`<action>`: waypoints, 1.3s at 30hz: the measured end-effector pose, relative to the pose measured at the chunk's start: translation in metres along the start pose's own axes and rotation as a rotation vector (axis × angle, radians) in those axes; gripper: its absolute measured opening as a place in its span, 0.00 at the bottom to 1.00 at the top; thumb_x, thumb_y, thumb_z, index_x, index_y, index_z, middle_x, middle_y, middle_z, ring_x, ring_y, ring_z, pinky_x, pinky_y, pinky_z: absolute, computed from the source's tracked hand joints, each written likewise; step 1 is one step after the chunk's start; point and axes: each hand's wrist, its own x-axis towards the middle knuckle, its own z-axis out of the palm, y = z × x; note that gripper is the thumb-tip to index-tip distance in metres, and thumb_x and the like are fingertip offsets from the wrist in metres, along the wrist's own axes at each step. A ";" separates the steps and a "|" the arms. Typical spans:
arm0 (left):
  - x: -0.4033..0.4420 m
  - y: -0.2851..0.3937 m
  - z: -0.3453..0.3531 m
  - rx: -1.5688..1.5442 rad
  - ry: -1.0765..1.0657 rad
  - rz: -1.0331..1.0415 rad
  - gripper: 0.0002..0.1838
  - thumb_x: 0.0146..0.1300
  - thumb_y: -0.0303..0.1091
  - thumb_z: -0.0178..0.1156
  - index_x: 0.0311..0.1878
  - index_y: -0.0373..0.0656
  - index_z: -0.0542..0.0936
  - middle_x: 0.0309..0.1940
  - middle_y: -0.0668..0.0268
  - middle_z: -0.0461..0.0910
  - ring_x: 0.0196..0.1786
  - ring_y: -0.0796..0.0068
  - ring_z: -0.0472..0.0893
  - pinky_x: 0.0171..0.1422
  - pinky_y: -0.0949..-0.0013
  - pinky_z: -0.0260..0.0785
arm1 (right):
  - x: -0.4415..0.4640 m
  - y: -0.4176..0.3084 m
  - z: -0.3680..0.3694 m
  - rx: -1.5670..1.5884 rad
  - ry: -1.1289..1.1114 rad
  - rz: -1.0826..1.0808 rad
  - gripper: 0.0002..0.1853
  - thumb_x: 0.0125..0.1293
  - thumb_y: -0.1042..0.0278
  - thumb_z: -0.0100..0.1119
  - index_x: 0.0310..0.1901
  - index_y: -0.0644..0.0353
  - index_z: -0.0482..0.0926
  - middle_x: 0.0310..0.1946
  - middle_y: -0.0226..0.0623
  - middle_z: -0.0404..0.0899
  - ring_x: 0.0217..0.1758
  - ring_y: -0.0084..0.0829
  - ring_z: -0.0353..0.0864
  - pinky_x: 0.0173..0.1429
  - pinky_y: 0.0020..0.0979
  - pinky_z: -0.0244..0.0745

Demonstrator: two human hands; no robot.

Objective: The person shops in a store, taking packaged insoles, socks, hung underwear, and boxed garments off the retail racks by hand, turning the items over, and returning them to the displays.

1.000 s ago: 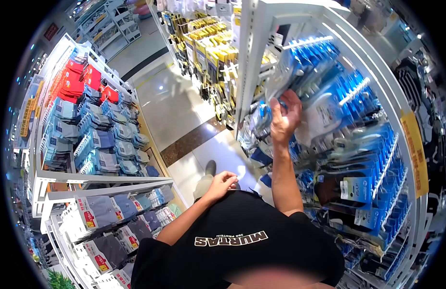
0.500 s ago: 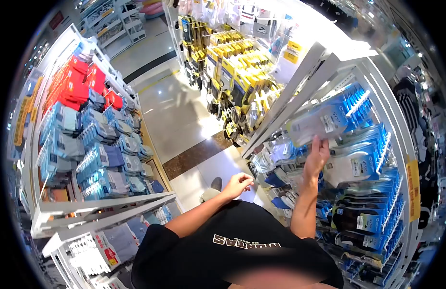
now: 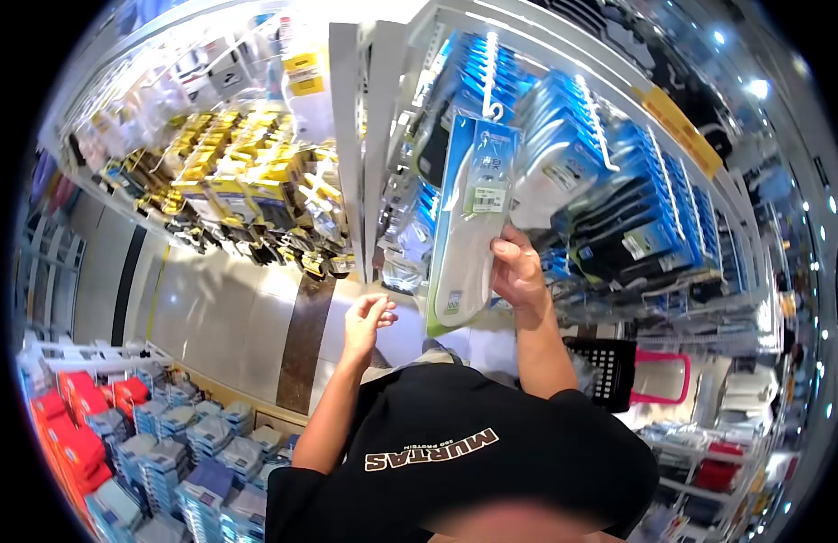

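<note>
My right hand [image 3: 520,271] grips the lower right edge of a clear insole pack [image 3: 469,262]. A white insole shows through its plastic, below a blue header with a barcode sticker. The pack is upright, its top close to the tip of a white hook [image 3: 491,77]; whether it still touches the hook I cannot tell. More blue-topped packs [image 3: 559,154] hang just right of it. My left hand [image 3: 369,321] hovers in front of my body, over the floor, fingers loosely curled and slightly apart, with nothing visible in it.
Yellow-carded packs [image 3: 256,172] hang on the rack to the left, past a white upright post [image 3: 346,136]. Folded blue and red goods [image 3: 201,443] fill a low shelf at lower left. A black basket [image 3: 609,371] with a pink handle [image 3: 677,376] is at my right.
My view has turned right toward the insole rack. The pack in my right hand has come away from its row and now stands upright facing me. My left hand stays near my body.
</note>
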 end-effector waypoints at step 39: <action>-0.002 0.043 0.003 0.015 -0.100 0.095 0.12 0.69 0.34 0.61 0.52 0.39 0.80 0.41 0.73 0.83 0.41 0.88 0.77 0.42 0.79 0.67 | -0.003 0.131 -0.010 -0.775 0.386 0.063 0.19 0.75 0.57 0.53 0.33 0.65 0.77 0.28 0.25 0.75 0.31 0.15 0.67 0.37 0.22 0.65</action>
